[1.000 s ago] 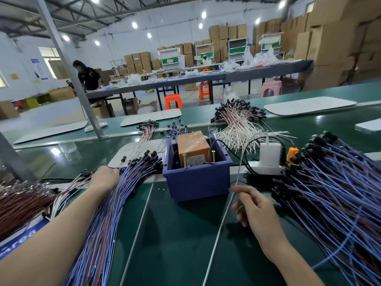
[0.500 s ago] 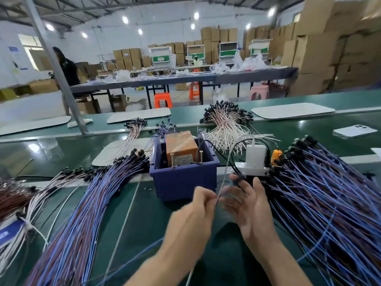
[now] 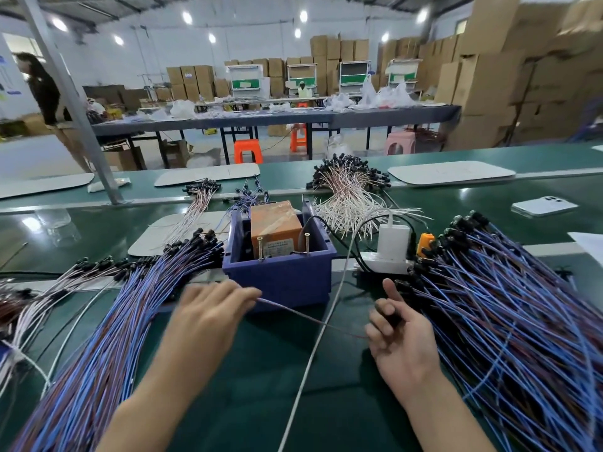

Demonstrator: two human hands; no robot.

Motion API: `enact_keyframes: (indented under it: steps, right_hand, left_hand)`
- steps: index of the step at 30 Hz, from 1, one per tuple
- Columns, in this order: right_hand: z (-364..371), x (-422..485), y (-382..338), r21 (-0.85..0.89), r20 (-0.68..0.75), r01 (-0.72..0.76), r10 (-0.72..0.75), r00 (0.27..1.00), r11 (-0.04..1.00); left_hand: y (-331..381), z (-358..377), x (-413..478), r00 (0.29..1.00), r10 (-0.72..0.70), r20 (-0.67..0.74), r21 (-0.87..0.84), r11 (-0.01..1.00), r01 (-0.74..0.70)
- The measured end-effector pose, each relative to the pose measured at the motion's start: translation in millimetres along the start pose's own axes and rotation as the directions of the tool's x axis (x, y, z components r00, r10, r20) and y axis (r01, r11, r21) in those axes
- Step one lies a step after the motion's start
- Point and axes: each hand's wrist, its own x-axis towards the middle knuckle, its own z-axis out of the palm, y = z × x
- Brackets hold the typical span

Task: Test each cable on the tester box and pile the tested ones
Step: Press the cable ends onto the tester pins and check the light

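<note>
Both forearms are bare up to the frame edge, at 7 and 5 o'clock. The left hand (image 3: 212, 316) and right hand (image 3: 403, 344) are bare.

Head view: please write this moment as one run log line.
left hand: pinches cable end | right hand: holds other end | cable: stretched between hands, in front of blue box

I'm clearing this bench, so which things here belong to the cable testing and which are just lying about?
In the job: cable held between left hand and right hand, orange tester box, blue bin around it, left cable pile, right cable pile.
Lying about: phone, white charger, clear cup.
</note>
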Motion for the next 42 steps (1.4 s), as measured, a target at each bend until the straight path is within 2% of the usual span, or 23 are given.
enact_keyframes:
  steps: [3,4,6,7,8,10,11,12,15,17,18,20,23,26,29,31,33,34,36,37,38,39,42]
  right_hand:
    - [2.2,-0.4,5.3,-0.067,-0.019,0.037,-0.038,0.999,0.997]
    - [2.5,-0.7,6.8,-0.106,-0.027,0.054,-0.057,0.998,0.993]
    - [4.0,-2.7,8.6,-0.208,-0.001,0.073,-0.074,0.997,0.975]
    - [4.7,-4.5,9.6,-0.262,0.029,0.07,-0.065,0.997,0.962]
    - [5.3,-6.3,11.0,-0.312,0.063,0.063,-0.045,0.997,0.948]
    - [6.8,-10.8,15.6,-0.388,0.146,0.05,0.008,0.989,0.92]
    - [8.3,-13.4,18.9,-0.418,0.191,0.048,0.036,0.981,0.907]
    - [10.3,-16.1,22.0,-0.45,0.23,0.05,0.061,0.971,0.892]
    - [16.4,-23.5,27.0,-0.547,0.285,0.069,0.107,0.953,0.834]
    - [17.7,-27.0,25.1,-0.579,0.292,0.084,0.11,0.95,0.811]
    - [17.4,-27.8,24.2,-0.59,0.303,0.102,0.102,0.948,0.801]
    - [15.6,-27.8,24.2,-0.593,0.333,0.14,0.084,0.939,0.793]
    - [12.7,-24.4,26.6,-0.596,0.354,0.157,0.082,0.932,0.788]
    - [9.6,-22.6,28.0,-0.634,0.365,0.151,0.121,0.923,0.758]
    - [7.5,-19.7,28.1,-0.585,0.35,0.126,0.11,0.93,0.801]
    - [7.6,-18.0,28.0,-0.541,0.308,0.121,0.062,0.949,0.832]
    - [7.9,-18.0,28.6,-0.531,0.281,0.154,0.002,0.96,0.833]
    - [8.4,-18.2,29.1,-0.538,0.276,0.178,-0.027,0.961,0.824]
    - [10.3,-20.5,30.1,-0.576,0.272,0.215,-0.064,0.96,0.789]
    - [11.7,-21.6,31.1,-0.599,0.278,0.234,-0.075,0.958,0.766]
    - [12.7,-22.6,32.3,-0.618,0.293,0.257,-0.085,0.952,0.743]
    - [13.7,-23.2,33.6,-0.632,0.317,0.284,-0.093,0.944,0.721]
    - [15.2,-25.3,38.0,-0.665,0.403,0.348,-0.075,0.912,0.66]
  left_hand:
    - [-17.3,-0.4,-4.0,0.965,-0.171,-0.198,0.162,0.965,0.205]
    - [-16.5,0.3,-5.4,0.945,-0.22,-0.241,0.158,0.952,0.262]
    - [-8.0,2.5,-6.7,0.938,-0.237,-0.251,0.082,0.961,0.265]
    - [-2.3,2.8,-8.3,0.938,-0.263,-0.228,-0.022,0.964,0.265]
    - [5.5,3.1,-8.7,0.918,-0.362,-0.163,-0.226,0.919,0.323]
    - [32.1,0.6,-7.5,0.852,-0.524,0.027,-0.559,0.698,0.447]
    - [45.6,3.4,-8.9,0.858,-0.507,0.089,-0.639,0.631,0.439]
    - [56.4,5.5,-9.9,0.892,-0.441,0.103,-0.639,0.657,0.399]
    - [80.6,10.9,-11.7,0.99,-0.098,0.101,-0.528,0.838,0.137]
    - [85.7,14.2,-13.1,0.989,0.075,0.128,-0.45,0.893,-0.01]
    - [87.8,10.4,-9.8,0.973,0.133,0.188,-0.376,0.925,-0.054]
    - [84.7,10.6,-9.6,0.958,0.246,0.145,-0.33,0.925,-0.187]
    - [78.2,12.0,-9.6,0.955,0.294,0.046,-0.429,0.869,-0.246]
    - [75.2,15.4,-11.5,0.951,0.307,0.023,-0.422,0.866,-0.269]
    - [75.4,19.9,-14.1,0.954,0.296,0.043,-0.421,0.872,-0.252]
    - [74.6,22.3,-15.0,0.977,0.201,0.07,-0.463,0.874,-0.147]
    - [74.3,23.0,-15.5,0.995,-0.022,0.097,-0.593,0.801,0.076]
    - [74.1,23.6,-15.8,0.979,-0.158,0.129,-0.677,0.707,0.204]
    - [74.9,21.4,-14.0,0.875,-0.387,0.292,-0.807,0.392,0.442]
    - [75.6,20.7,-12.5,0.816,-0.438,0.376,-0.825,0.241,0.51]
    - [76.7,20.0,-11.4,0.778,-0.453,0.435,-0.822,0.152,0.549]
    - [78.3,19.6,-10.6,0.766,-0.442,0.467,-0.811,0.13,0.57]
    - [82.3,19.5,-8.8,0.796,-0.378,0.473,-0.79,0.218,0.573]
